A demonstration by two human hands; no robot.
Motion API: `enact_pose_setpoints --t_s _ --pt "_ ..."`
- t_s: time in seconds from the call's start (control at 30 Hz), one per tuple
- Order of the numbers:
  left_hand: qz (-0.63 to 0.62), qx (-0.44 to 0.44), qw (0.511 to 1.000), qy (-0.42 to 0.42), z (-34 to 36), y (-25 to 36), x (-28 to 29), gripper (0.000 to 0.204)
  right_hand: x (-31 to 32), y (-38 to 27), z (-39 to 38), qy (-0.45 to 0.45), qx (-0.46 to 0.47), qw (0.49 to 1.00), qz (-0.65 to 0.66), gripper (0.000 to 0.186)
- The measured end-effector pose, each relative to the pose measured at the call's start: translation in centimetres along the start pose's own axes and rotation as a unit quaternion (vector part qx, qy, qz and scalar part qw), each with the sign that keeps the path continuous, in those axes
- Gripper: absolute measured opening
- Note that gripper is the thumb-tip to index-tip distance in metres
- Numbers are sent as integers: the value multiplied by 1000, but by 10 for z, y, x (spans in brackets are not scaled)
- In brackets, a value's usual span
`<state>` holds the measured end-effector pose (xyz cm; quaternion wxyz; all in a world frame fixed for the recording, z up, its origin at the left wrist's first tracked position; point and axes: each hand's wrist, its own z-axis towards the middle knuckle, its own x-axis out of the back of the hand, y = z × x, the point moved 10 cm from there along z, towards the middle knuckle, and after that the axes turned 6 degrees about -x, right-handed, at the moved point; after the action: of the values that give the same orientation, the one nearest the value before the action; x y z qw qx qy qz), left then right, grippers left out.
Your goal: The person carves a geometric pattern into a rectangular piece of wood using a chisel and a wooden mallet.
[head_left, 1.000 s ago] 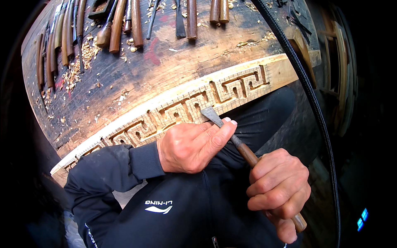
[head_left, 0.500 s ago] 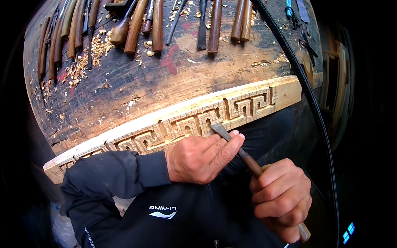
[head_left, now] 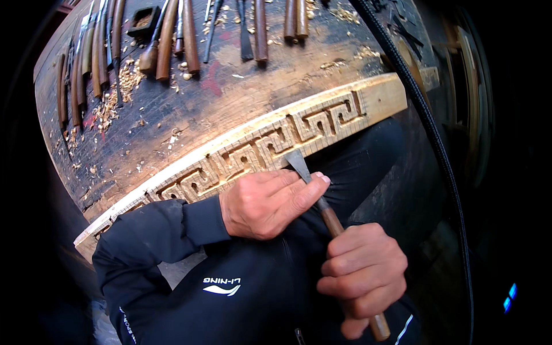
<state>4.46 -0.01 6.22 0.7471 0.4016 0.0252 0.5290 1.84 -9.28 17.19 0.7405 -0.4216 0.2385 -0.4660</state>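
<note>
A long wooden board (head_left: 384, 99) with a carved key-pattern and pencilled grid lies slantwise across the bench's near edge. A flat chisel (head_left: 298, 164) rests its broad blade on the board's near border, just below the carved pattern. Around its wooden handle my right hand (head_left: 365, 270) is closed, the handle's butt sticking out below. My left hand (head_left: 267, 201) grips the metal shank close to the blade, fingers pressed together over it and partly covering the board's near edge. The left thumb is mostly hidden.
Several wooden-handled carving tools (head_left: 167, 49) lie along the far side of the scarred bench (head_left: 144, 146). Curled shavings (head_left: 109, 109) are scattered among them, near a dark square box (head_left: 144, 22). A thick black braided cable (head_left: 428, 118) runs down the right side.
The view has shifted, so the board and tools sit differently in it. My right hand and the chisel handle have swung left, and the chisel points more steeply. Both hands keep their grip.
</note>
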Motion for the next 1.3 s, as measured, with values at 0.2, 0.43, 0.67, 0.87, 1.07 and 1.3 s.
enact_pose_setpoints --t_s 0.2,0.43,0.67,0.87,1.07,1.3 --pt "-7 -2 999 -33 -3 0 -7 57 -14 -1 -10 23 1 997 -77 63" --pt "5 9 1000 6 -5 -2 -2 54 -21 5 -2 1 -7 996 -94 65" --pt "8 11 999 41 -6 -2 2 51 -25 8 5 -13 -17 996 -88 65" --pt "14 14 999 35 -7 -2 3 52 -23 8 7 25 10 997 -74 58" --pt "17 17 999 44 -9 -3 2 54 -21 10 6 47 14 996 -72 57" --pt "18 23 999 38 -8 -5 2 57 -17 13 15 33 3 997 -65 55"
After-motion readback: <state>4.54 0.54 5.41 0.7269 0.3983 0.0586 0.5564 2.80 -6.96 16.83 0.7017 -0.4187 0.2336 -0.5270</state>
